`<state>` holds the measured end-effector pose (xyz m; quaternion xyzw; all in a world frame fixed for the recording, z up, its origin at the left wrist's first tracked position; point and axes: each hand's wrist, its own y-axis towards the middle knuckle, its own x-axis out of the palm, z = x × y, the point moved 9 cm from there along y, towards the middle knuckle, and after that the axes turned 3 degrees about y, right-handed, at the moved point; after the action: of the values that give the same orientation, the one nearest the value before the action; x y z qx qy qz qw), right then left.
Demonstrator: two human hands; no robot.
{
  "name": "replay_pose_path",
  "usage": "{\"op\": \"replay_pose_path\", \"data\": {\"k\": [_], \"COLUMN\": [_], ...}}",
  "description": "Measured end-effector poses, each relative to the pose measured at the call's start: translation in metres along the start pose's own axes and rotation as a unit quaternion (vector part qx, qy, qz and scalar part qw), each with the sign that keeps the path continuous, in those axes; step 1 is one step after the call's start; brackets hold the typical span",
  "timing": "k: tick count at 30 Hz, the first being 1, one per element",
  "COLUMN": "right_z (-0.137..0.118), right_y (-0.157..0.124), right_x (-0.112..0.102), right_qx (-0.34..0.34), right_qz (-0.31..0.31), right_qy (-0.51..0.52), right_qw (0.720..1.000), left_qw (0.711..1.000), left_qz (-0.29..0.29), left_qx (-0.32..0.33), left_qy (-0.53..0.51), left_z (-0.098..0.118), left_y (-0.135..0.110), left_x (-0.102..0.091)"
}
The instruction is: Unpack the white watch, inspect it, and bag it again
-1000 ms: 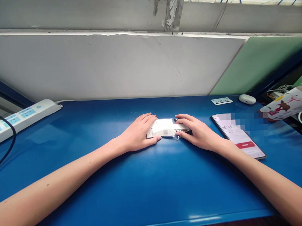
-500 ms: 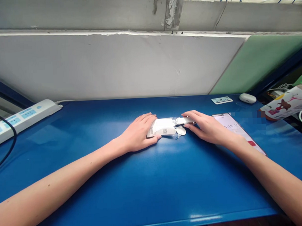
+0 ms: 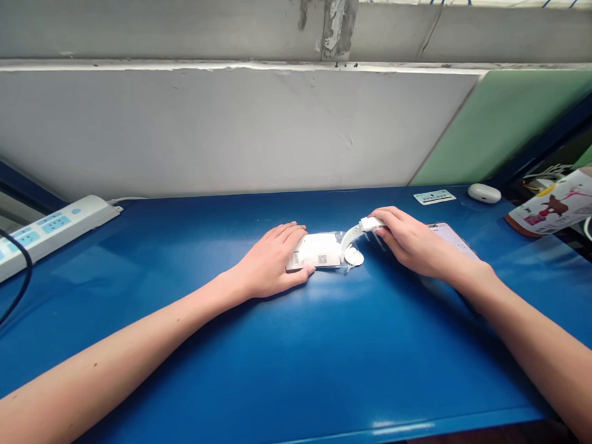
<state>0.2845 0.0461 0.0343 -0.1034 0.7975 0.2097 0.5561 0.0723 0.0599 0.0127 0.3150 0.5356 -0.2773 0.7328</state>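
Note:
On the blue table lies a flat clear plastic card holder [image 3: 321, 250] with a white printed card and a small square code. My left hand [image 3: 274, 259] rests over its left end, fingers along the far edge and thumb on the near edge, holding it against the table. From its right end a white strap [image 3: 350, 234] curves up to my right hand [image 3: 407, 240]. The thumb and fingers there pinch the strap's white end piece, raised a little off the table. A round white tag [image 3: 354, 256] lies beside the holder's right end.
Under my right wrist lies a phone [image 3: 454, 238], partly covered. Farther back are a pale card [image 3: 435, 197] and a white earbud case [image 3: 484, 193]. A printed container [image 3: 560, 200] lies at the right. On the left sits a power strip [image 3: 55, 229] with a black cable.
My right hand has lifted and moved slightly right with the strap's end, so the strap now arches up from the holder. My left hand and the holder have stayed in place.

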Motion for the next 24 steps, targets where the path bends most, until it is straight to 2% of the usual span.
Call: {"op": "replay_pose_path", "data": {"k": [6,14,21,24], "right_z": [0.009,0.011,-0.010,-0.014], "right_y": [0.000,-0.005,-0.003,-0.003], "right_x": [-0.026,-0.046,-0.030,-0.023], "right_qx": [0.023,0.036,-0.001,-0.005], "right_qz": [0.100,0.204,0.163,0.146], "right_qy": [-0.004,0.030,0.073,0.096], "right_qw": [0.995,0.978,0.984,0.985], "left_qw": [1.000,1.000,0.999,0.996], "left_qz": [0.004,-0.005,-0.007,0.018], "left_qx": [-0.004,-0.008,-0.014,-0.030], "left_qy": [-0.019,-0.019,-0.049,-0.079], "left_z": [-0.001,-0.001,0.004,0.000], "left_y": [0.001,-0.001,0.000,0.000], "left_x": [0.000,0.000,-0.003,-0.008]}}
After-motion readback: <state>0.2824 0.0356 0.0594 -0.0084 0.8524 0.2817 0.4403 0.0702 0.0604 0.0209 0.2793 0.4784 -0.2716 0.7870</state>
